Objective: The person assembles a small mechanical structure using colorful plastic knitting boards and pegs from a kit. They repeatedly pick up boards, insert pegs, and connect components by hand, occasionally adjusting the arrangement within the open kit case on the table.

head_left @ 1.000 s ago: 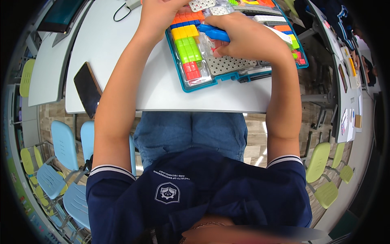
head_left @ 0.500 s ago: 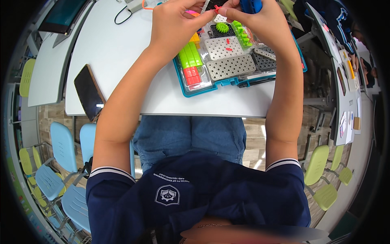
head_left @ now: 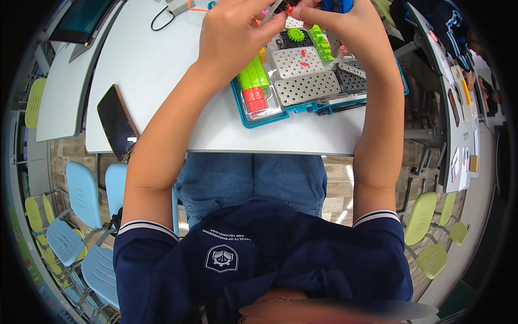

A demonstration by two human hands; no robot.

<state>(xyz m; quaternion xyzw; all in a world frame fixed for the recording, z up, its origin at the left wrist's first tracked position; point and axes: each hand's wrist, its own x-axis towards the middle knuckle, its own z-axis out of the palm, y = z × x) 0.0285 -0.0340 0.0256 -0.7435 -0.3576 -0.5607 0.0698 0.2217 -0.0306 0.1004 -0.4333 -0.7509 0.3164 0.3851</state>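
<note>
At the top edge my left hand (head_left: 229, 38) is closed around a black and grey plastic building piece (head_left: 276, 8), partly hidden by its fingers. My right hand (head_left: 348, 29) pinches a small red connector pin (head_left: 290, 9) against that piece. A blue part (head_left: 339, 5) shows at the right hand, cut off by the frame; I cannot tell whether it is held. Below both hands lies a parts case with a teal rim (head_left: 249, 121). It has perforated grey plates (head_left: 307, 89), a green gear (head_left: 295, 35), green toothed parts (head_left: 321, 44) and two loose red pins (head_left: 304, 63) on top.
A smartphone (head_left: 116, 121) lies at the white table's (head_left: 167, 70) left edge, beside my left forearm. A cable (head_left: 161, 19) and a monitor (head_left: 83, 21) are at the far left. Blue chairs (head_left: 83, 194) and green chairs (head_left: 421, 218) stand around. Another person's sleeve (head_left: 453, 27) shows far right.
The red pin and the black and grey piece have come together between my hands. More of the piece shows now, and my left hand has turned slightly.
</note>
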